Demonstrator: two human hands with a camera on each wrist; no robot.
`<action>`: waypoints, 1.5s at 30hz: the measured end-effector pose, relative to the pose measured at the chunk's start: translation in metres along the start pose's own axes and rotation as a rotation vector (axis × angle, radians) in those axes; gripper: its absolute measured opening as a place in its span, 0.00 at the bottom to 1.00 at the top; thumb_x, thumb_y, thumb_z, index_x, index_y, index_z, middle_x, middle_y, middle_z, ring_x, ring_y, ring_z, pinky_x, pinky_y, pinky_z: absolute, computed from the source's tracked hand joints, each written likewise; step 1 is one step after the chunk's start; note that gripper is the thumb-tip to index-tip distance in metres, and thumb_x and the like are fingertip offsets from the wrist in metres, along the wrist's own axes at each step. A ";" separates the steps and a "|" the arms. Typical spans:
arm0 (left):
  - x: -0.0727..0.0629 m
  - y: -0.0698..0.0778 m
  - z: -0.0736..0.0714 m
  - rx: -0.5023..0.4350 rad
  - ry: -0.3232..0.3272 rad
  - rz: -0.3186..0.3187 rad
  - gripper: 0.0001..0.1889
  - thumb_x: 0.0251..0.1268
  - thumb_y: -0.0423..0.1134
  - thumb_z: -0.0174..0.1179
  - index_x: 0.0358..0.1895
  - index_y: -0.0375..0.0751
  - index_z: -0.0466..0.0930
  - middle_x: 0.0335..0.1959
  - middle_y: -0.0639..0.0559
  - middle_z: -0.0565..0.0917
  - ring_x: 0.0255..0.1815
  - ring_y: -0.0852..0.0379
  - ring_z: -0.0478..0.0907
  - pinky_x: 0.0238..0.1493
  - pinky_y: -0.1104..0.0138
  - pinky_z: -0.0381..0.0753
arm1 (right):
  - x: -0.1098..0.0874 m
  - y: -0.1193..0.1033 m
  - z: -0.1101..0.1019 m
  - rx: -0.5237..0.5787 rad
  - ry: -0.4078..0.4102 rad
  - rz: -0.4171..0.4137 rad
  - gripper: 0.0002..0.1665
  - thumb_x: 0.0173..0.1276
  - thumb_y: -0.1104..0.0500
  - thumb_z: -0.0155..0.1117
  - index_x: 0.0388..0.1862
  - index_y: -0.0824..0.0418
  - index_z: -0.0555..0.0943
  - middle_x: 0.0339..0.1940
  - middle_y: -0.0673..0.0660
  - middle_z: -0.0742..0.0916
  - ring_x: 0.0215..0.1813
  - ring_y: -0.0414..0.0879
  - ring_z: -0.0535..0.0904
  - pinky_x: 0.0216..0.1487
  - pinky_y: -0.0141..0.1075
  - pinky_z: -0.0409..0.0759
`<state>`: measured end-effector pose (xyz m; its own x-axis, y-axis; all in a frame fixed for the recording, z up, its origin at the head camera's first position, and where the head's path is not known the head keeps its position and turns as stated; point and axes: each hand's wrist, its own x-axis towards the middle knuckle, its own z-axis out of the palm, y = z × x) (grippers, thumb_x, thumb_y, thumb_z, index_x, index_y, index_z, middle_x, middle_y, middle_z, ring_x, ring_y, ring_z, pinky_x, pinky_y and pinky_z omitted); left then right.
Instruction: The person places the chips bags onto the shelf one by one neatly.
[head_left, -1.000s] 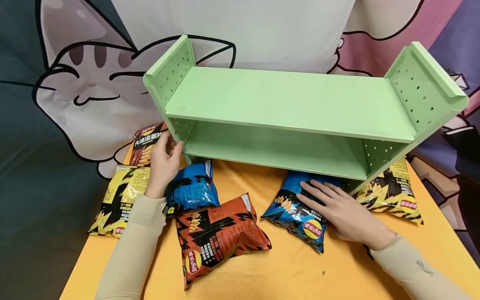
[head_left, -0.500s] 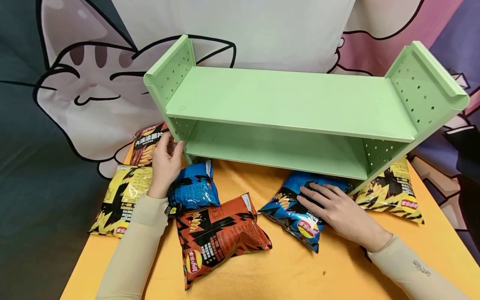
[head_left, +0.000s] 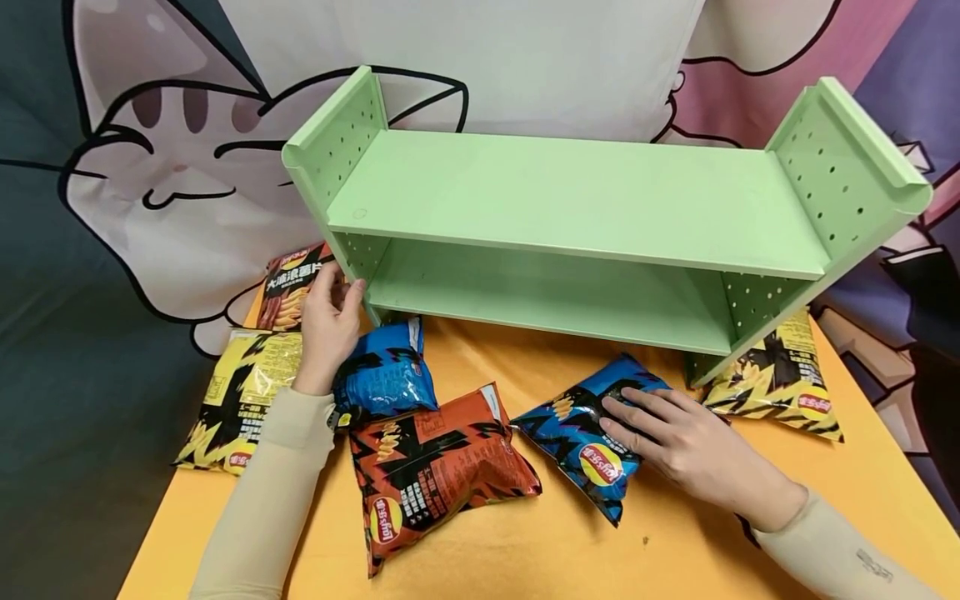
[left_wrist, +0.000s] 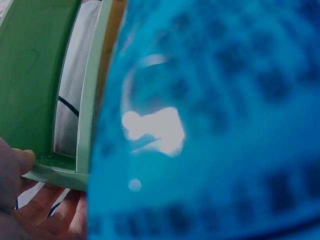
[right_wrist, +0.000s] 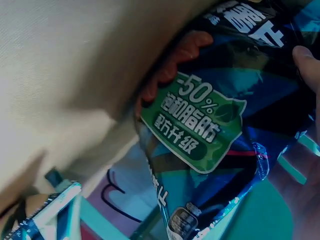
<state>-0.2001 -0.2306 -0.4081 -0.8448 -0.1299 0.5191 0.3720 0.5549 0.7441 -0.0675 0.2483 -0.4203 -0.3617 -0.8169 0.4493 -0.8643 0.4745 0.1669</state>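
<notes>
Before the green shelf [head_left: 577, 200], blue chip bag [head_left: 579, 427] under right hand [head_left: 693, 446], grasped from above, left hand [head_left: 328, 329] clasping shelf's side

The head view is bright, the right wrist view's blue bag [right_wrist: 240, 95] dim, the left wrist view's packet [left_wrist: 215, 160] blurred and glaring white.

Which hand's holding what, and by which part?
Left hand: green shelf, by the edge of its left side panel. Right hand: blue chip bag beneath it, by its right side.
</notes>
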 end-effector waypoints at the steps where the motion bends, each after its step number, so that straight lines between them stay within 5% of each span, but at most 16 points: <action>1: 0.000 0.000 0.000 -0.001 -0.002 -0.002 0.15 0.79 0.38 0.58 0.61 0.37 0.79 0.38 0.38 0.83 0.30 0.64 0.73 0.32 0.74 0.68 | 0.002 -0.002 -0.004 0.008 0.024 -0.002 0.29 0.89 0.57 0.34 0.63 0.58 0.85 0.63 0.60 0.87 0.61 0.58 0.85 0.56 0.52 0.78; 4: -0.001 0.001 0.000 -0.002 -0.005 -0.007 0.15 0.79 0.38 0.58 0.61 0.37 0.79 0.37 0.38 0.83 0.30 0.63 0.73 0.31 0.74 0.68 | 0.008 -0.006 -0.017 0.038 0.114 0.000 0.26 0.88 0.56 0.39 0.61 0.60 0.86 0.60 0.60 0.88 0.56 0.57 0.87 0.52 0.50 0.77; 11: -0.001 -0.001 -0.001 0.011 -0.002 -0.008 0.14 0.78 0.38 0.58 0.60 0.37 0.79 0.36 0.38 0.82 0.28 0.61 0.71 0.31 0.73 0.67 | 0.015 -0.013 -0.043 0.286 0.294 0.097 0.24 0.82 0.61 0.43 0.56 0.66 0.87 0.55 0.63 0.90 0.56 0.49 0.85 0.70 0.27 0.71; 15: -0.002 -0.002 -0.001 0.009 0.003 -0.002 0.14 0.79 0.38 0.58 0.61 0.37 0.79 0.36 0.39 0.82 0.29 0.59 0.72 0.31 0.73 0.67 | 0.004 -0.017 -0.042 0.511 0.366 0.290 0.16 0.81 0.63 0.55 0.49 0.67 0.89 0.54 0.57 0.91 0.55 0.35 0.84 0.48 0.21 0.78; 17: -0.002 -0.003 -0.001 0.006 0.006 0.000 0.15 0.79 0.38 0.58 0.61 0.37 0.79 0.37 0.39 0.83 0.29 0.59 0.73 0.32 0.73 0.68 | -0.003 -0.019 -0.039 0.614 0.364 0.454 0.14 0.74 0.71 0.60 0.32 0.62 0.88 0.36 0.48 0.90 0.39 0.26 0.81 0.32 0.20 0.71; 20: -0.002 -0.004 -0.001 0.004 0.008 0.001 0.15 0.79 0.38 0.57 0.61 0.37 0.79 0.37 0.39 0.83 0.29 0.57 0.74 0.32 0.74 0.68 | -0.008 -0.022 -0.031 0.797 0.286 0.734 0.26 0.70 0.78 0.59 0.14 0.59 0.68 0.15 0.47 0.68 0.19 0.32 0.62 0.21 0.30 0.59; 22: -0.002 -0.003 -0.001 0.003 0.005 -0.001 0.15 0.79 0.38 0.57 0.61 0.37 0.79 0.37 0.39 0.83 0.29 0.55 0.74 0.31 0.73 0.68 | -0.009 -0.021 -0.023 0.967 0.195 0.871 0.28 0.76 0.75 0.54 0.16 0.61 0.60 0.17 0.54 0.56 0.19 0.41 0.55 0.23 0.35 0.56; 26: 0.000 -0.002 -0.001 0.000 0.002 -0.007 0.14 0.79 0.38 0.57 0.61 0.37 0.79 0.35 0.39 0.82 0.29 0.52 0.73 0.31 0.72 0.68 | -0.009 -0.018 -0.002 1.279 -0.013 1.085 0.29 0.86 0.58 0.47 0.20 0.67 0.64 0.20 0.56 0.56 0.25 0.51 0.58 0.30 0.39 0.59; 31: 0.001 -0.003 -0.001 -0.006 0.007 -0.007 0.14 0.79 0.38 0.57 0.60 0.38 0.80 0.33 0.40 0.81 0.28 0.54 0.71 0.30 0.71 0.67 | -0.005 -0.011 0.025 1.452 -0.163 1.263 0.33 0.84 0.46 0.51 0.19 0.61 0.60 0.23 0.48 0.62 0.34 0.44 0.65 0.40 0.38 0.64; 33: 0.001 -0.003 -0.001 -0.012 0.006 -0.005 0.14 0.79 0.38 0.57 0.61 0.38 0.80 0.33 0.40 0.80 0.27 0.56 0.71 0.30 0.72 0.67 | -0.003 -0.008 0.032 1.474 -0.191 1.322 0.34 0.83 0.43 0.52 0.19 0.59 0.61 0.25 0.48 0.65 0.43 0.42 0.70 0.49 0.37 0.68; 37: 0.001 -0.001 -0.001 -0.013 0.003 -0.004 0.14 0.79 0.39 0.57 0.61 0.38 0.79 0.34 0.42 0.80 0.28 0.58 0.71 0.30 0.72 0.67 | 0.000 -0.001 0.041 1.394 -0.216 1.393 0.35 0.81 0.39 0.53 0.17 0.57 0.59 0.21 0.48 0.63 0.35 0.44 0.69 0.48 0.39 0.69; 42: 0.001 0.001 0.000 -0.007 -0.003 -0.012 0.15 0.79 0.39 0.57 0.61 0.37 0.79 0.34 0.42 0.81 0.28 0.58 0.71 0.31 0.72 0.67 | 0.000 0.007 0.049 1.093 -0.241 1.353 0.37 0.81 0.38 0.54 0.17 0.59 0.59 0.16 0.48 0.61 0.19 0.42 0.58 0.30 0.37 0.64; 45: 0.001 0.001 -0.001 -0.008 -0.005 -0.021 0.15 0.79 0.39 0.57 0.61 0.38 0.79 0.36 0.42 0.82 0.29 0.60 0.72 0.31 0.72 0.68 | 0.001 0.011 0.049 0.861 -0.282 1.267 0.35 0.82 0.37 0.51 0.29 0.66 0.77 0.20 0.55 0.72 0.23 0.48 0.69 0.34 0.39 0.72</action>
<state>-0.2001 -0.2308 -0.4066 -0.8543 -0.1369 0.5014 0.3574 0.5456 0.7580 -0.0940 0.2366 -0.4611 -0.9499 -0.1225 -0.2876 0.1483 0.6333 -0.7596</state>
